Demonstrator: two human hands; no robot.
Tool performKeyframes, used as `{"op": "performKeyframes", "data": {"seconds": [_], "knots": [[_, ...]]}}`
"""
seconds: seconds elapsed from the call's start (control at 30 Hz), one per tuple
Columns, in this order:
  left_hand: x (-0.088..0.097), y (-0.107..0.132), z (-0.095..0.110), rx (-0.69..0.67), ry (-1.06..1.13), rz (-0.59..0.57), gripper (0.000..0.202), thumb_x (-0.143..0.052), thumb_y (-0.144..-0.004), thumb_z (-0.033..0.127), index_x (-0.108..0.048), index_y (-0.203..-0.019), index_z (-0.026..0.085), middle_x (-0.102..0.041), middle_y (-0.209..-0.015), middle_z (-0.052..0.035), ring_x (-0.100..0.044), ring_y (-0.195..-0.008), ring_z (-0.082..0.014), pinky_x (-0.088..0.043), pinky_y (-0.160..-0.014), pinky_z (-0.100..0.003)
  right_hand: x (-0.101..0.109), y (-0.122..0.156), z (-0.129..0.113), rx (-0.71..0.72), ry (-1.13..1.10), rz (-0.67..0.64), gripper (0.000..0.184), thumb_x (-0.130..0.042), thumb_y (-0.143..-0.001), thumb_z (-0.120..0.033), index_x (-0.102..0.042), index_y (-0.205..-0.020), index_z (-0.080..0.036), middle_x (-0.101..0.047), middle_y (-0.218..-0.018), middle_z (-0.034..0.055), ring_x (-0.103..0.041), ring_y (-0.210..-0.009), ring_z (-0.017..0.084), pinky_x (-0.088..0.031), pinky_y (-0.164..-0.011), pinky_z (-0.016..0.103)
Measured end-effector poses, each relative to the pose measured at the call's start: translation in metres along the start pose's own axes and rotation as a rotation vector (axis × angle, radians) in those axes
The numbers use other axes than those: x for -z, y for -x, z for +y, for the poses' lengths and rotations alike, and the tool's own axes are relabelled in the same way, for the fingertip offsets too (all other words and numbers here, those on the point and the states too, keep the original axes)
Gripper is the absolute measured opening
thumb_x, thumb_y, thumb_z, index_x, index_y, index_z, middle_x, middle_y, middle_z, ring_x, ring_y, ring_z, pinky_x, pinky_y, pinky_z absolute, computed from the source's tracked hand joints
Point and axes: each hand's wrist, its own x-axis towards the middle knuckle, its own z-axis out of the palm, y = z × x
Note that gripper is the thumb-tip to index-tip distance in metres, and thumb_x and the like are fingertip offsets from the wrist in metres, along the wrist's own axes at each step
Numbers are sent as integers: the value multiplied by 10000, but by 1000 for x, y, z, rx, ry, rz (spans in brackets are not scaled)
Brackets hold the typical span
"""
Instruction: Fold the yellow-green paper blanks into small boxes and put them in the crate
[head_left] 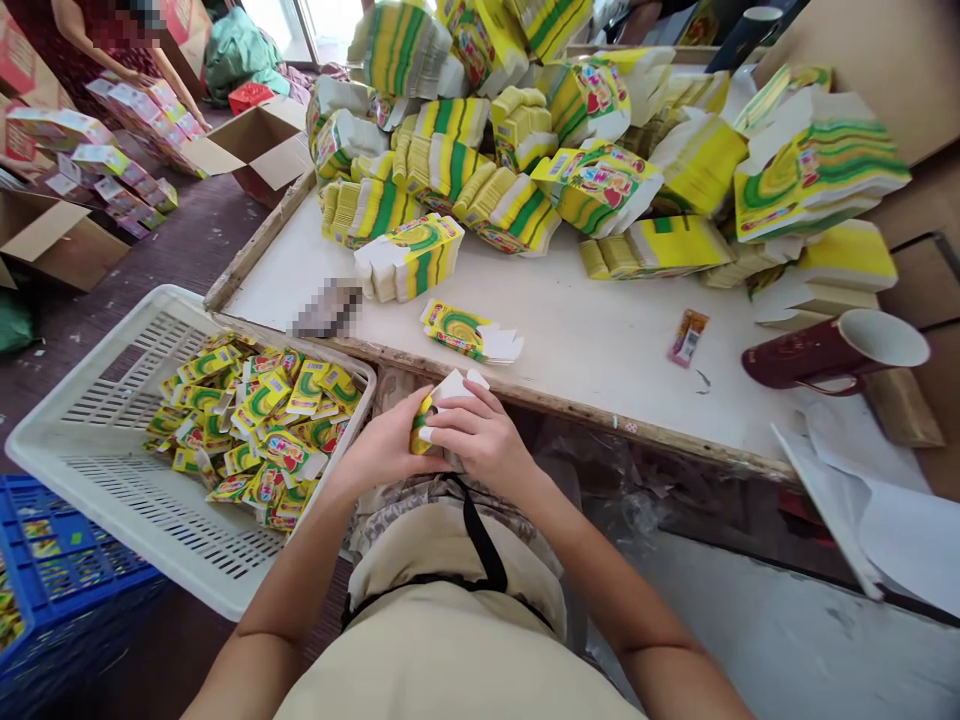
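Observation:
Above my lap, just off the table's front edge, both hands hold a small yellow-and-green carton [421,424] with white flaps sticking up. My left hand [386,440] grips it from the left side. Fingers of my right hand [480,430] lie over its white flaps on the right, hiding much of the box. On the table ahead rests a single carton [457,330] with its white end flaps open. Behind that stands a short bundle of flattened cartons [412,258]. Left of my hands, a white plastic basket [97,420] contains many small yellow-green cartons [262,400].
Stacks of flat yellow cartons [450,150] cover the back of the white table [570,350]. A maroon mug [806,350] lies tipped at the right, near a small sachet [688,337]. A blue crate [82,590] sits lower left. Beyond an open cardboard box [255,150], another person handles pink packs.

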Motion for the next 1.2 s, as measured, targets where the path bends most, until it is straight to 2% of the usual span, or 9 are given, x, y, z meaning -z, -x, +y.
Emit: {"op": "performKeyframes", "data": {"seconds": [0.07,0.17,0.37,0.5,0.7,0.77,0.9,1.07,1.2], "knots": [[-13,-2,4,46,-60,33,702,-761,-746,343,-465,-1364,193,-673,-1233,-105,-680,-1083,-289,-553,-906,-401,-3,1,-5,-98,-46,132,261,-602,-953,-324,-653,-1209,-318,-664,-1307,34,-505,-1341,246,-283,-1213,512],[-27,-2,4,45,-139,142,692,-731,-757,305,-409,-1360,194,-674,-1189,-100,-693,-1006,-273,-563,-847,-386,-8,5,-4,-387,-276,283,638,-652,-888,-511,-464,-1442,-258,-474,-1518,109,-380,-1446,311,-309,-1202,534],[-47,-1,0,-238,-222,192,773,-706,-790,265,-271,-1428,232,-556,-1379,-144,-611,-1219,-279,-535,-941,-387,-29,4,6,-796,-1055,52,623,-671,-844,-580,-553,-1367,-264,-613,-1398,87,-563,-1305,293,-458,-1109,487],[-50,-3,-3,-262,-309,247,634,-667,-796,226,-344,-1342,235,-596,-1249,-125,-641,-1140,-273,-546,-874,-378,-36,4,10,-881,-1117,11,664,-738,-778,-596,-594,-1334,-263,-646,-1349,96,-606,-1249,302,-476,-1084,502],[-48,-9,-14,-66,-165,105,624,-646,-721,201,-337,-1262,225,-602,-1050,-62,-675,-863,-235,-545,-728,-354,-38,14,1,-561,-753,-16,767,-585,-915,-567,-311,-1559,-253,-324,-1620,124,-364,-1471,289,-324,-1206,469],[-49,-10,-18,-67,-66,130,660,-638,-702,192,-308,-1273,211,-557,-1100,-85,-660,-869,-223,-545,-736,-354,-36,16,-3,-422,-545,-92,626,-592,-952,-398,-384,-1529,-273,-260,-1648,90,-324,-1492,266,-317,-1216,430],[-48,-8,-17,-51,-11,253,643,-687,-665,198,-362,-1220,200,-498,-1146,-102,-621,-953,-220,-544,-804,-364,-32,17,-2,-307,-329,-103,413,-480,-985,-185,-597,-1366,-293,-415,-1578,75,-480,-1399,216,-453,-1131,383],[-36,5,-11,24,-185,270,500,-728,-695,263,-507,-1138,195,-610,-1081,-90,-623,-1019,-270,-527,-878,-418,-28,21,12,-259,-281,13,292,-525,-966,-194,-703,-1186,-264,-558,-1465,105,-597,-1285,233,-519,-1057,421],[-30,16,-13,65,-229,233,486,-742,-696,284,-567,-1137,179,-684,-1075,-93,-673,-973,-265,-541,-834,-387,-25,24,10,-246,-229,-160,285,-584,-945,-220,-686,-1211,-237,-431,-1560,143,-541,-1344,263,-518,-1048,417]]}}
